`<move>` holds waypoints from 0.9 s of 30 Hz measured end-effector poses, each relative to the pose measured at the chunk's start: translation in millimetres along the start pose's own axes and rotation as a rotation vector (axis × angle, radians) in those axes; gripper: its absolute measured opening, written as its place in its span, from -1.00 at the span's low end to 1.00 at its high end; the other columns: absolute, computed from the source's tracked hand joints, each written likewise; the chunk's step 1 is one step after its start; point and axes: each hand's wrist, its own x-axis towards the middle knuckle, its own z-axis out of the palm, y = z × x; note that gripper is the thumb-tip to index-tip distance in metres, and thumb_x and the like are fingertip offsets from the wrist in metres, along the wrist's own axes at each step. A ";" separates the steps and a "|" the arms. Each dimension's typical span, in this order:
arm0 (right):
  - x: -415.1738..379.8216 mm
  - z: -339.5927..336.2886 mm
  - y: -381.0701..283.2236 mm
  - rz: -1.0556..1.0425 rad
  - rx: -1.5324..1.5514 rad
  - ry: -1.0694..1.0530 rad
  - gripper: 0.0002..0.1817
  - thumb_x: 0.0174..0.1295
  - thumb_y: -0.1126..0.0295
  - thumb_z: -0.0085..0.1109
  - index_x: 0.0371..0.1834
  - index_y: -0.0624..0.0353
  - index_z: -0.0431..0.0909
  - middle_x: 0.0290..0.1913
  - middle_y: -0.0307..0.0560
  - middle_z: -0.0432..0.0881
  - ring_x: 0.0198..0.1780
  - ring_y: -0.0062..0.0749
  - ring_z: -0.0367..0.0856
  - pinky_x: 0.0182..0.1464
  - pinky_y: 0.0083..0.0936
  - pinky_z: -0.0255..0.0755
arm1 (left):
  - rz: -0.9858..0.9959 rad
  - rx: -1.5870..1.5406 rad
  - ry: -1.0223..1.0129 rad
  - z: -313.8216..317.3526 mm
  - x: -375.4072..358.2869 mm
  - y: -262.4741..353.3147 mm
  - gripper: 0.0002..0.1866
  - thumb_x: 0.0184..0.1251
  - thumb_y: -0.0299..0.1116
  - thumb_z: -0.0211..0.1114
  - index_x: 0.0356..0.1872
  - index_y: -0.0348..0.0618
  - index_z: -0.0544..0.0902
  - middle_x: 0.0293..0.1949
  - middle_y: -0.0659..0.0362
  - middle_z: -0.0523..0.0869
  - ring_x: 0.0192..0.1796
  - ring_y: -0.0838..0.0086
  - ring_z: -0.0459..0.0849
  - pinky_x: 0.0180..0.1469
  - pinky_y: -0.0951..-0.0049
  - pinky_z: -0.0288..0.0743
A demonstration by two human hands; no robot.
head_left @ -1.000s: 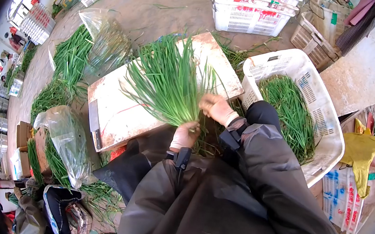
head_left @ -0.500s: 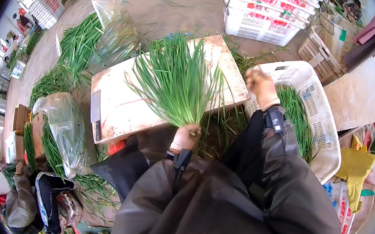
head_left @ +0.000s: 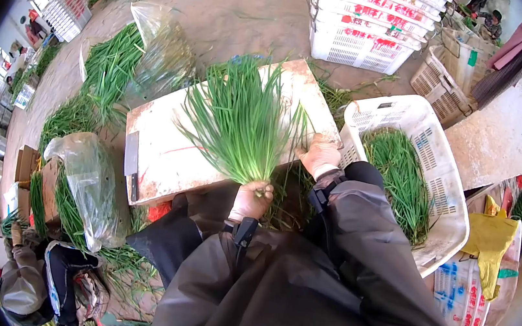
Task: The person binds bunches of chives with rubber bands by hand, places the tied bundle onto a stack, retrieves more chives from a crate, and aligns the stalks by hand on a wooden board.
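My left hand grips the base of a bunch of green chives, whose leaves fan out up and over a stained white board. My right hand sits at the board's right edge, touching the outer leaves of the bunch; I cannot tell whether it holds any. Both hands wear pale gloves, and dark sleeves with a strap at each wrist cover my arms.
A white plastic crate holding chives stands right of my right arm. Stacked white crates stand beyond the board. A knife lies on the board's left edge. Chive piles and clear plastic bags lie to the left.
My right hand went out to the crate half a second ago and has come back to the right side of the bunch. My left hand has kept its grip on the chives.
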 end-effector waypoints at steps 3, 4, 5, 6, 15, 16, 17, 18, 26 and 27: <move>19.8 31.2 5.7 -0.018 -0.062 -0.048 -0.42 0.27 0.00 0.28 0.20 0.20 0.54 0.04 0.22 0.77 0.11 0.24 0.73 0.17 -0.06 0.58 | 0.007 -0.023 -0.036 1.0 0.1 1.7 -0.87 0.20 -0.66 0.29 -0.22 -0.40 0.60 -0.33 0.10 0.64 -0.29 0.34 0.61 -0.29 0.45 0.59; 24.7 34.3 9.0 0.018 -0.003 -0.071 -0.56 0.25 0.15 0.24 0.11 0.16 0.61 0.04 0.23 0.77 0.12 0.16 0.74 0.16 -0.08 0.60 | 0.015 -0.033 -0.058 0.6 -0.6 2.1 -0.86 0.19 -0.66 0.29 -0.22 -0.40 0.60 -0.33 0.10 0.64 -0.29 0.33 0.61 -0.28 0.44 0.59; 30.6 36.5 13.2 0.022 0.009 -0.082 -0.60 0.24 0.18 0.22 0.08 0.15 0.64 0.04 0.20 0.77 0.10 0.12 0.75 0.14 -0.10 0.61 | 0.024 -0.045 -0.080 0.1 -1.4 3.1 -0.86 0.19 -0.66 0.29 -0.23 -0.40 0.60 -0.32 0.09 0.64 -0.28 0.33 0.62 -0.27 0.43 0.60; 33.8 35.3 16.5 0.028 0.021 -0.095 -0.63 0.24 0.22 0.21 0.06 0.14 0.66 0.03 0.17 0.78 0.09 0.08 0.77 0.13 -0.11 0.62 | 0.037 -0.027 -0.110 -5.7 0.4 3.9 -0.86 0.17 -0.66 0.29 -0.23 -0.40 0.60 -0.29 0.07 0.65 -0.27 0.31 0.62 -0.24 0.40 0.61; 40.9 7.5 33.2 -0.015 1.139 -0.077 -0.88 0.22 0.47 0.35 -0.24 0.28 0.71 -0.40 -0.22 0.69 -0.29 -0.55 0.59 -0.17 -0.57 0.49 | 0.036 0.147 0.041 -3.0 -2.1 1.0 -0.64 0.30 -0.68 0.18 0.13 -0.41 0.62 0.02 -0.01 0.75 -0.22 0.42 0.65 -0.18 0.53 0.66; 40.5 4.0 32.5 -0.051 1.201 -0.085 -0.89 0.22 0.48 0.37 -0.24 0.27 0.70 -0.37 -0.23 0.69 -0.28 -0.57 0.59 -0.16 -0.58 0.49 | 0.029 0.142 0.027 -3.8 -0.6 1.3 -0.64 0.30 -0.68 0.18 0.13 -0.40 0.61 0.02 -0.01 0.76 -0.23 0.42 0.65 -0.19 0.53 0.65; 39.9 -0.2 32.8 -0.087 1.264 -0.092 -0.89 0.23 0.48 0.38 -0.24 0.27 0.70 -0.35 -0.25 0.70 -0.27 -0.58 0.58 -0.16 -0.59 0.48 | 0.021 0.139 0.012 -4.4 0.8 2.1 -0.64 0.31 -0.68 0.18 0.14 -0.40 0.60 0.02 -0.02 0.76 -0.24 0.41 0.65 -0.19 0.53 0.65; 37.7 -10.1 29.4 -0.125 1.326 -0.101 -0.89 0.23 0.49 0.39 -0.23 0.26 0.69 -0.32 -0.26 0.70 -0.27 -0.59 0.57 -0.16 -0.60 0.48 | 0.001 0.121 0.001 -7.0 3.1 2.4 -0.64 0.31 -0.67 0.20 0.14 -0.38 0.59 0.00 -0.02 0.75 -0.26 0.40 0.63 -0.21 0.51 0.63; -5.2 -101.4 -11.7 -0.875 0.743 0.083 -0.88 0.24 0.52 0.35 -0.18 0.10 0.67 -0.07 -0.08 0.72 0.01 -0.16 0.70 0.10 -0.33 0.54 | -0.057 0.068 -0.054 -19.3 10.3 0.9 -0.79 0.36 -0.62 0.29 -0.01 -0.46 0.64 -0.18 0.07 0.70 -0.28 0.41 0.60 -0.26 0.50 0.53; -4.0 -98.9 -13.8 -0.963 0.532 0.100 -0.88 0.23 0.49 0.35 -0.18 0.09 0.68 -0.07 -0.09 0.72 0.01 -0.12 0.70 0.10 -0.27 0.54 | -0.061 0.065 -0.056 -18.7 13.2 1.1 -0.80 0.37 -0.62 0.29 -0.03 -0.46 0.65 -0.20 0.08 0.69 -0.29 0.41 0.60 -0.26 0.50 0.52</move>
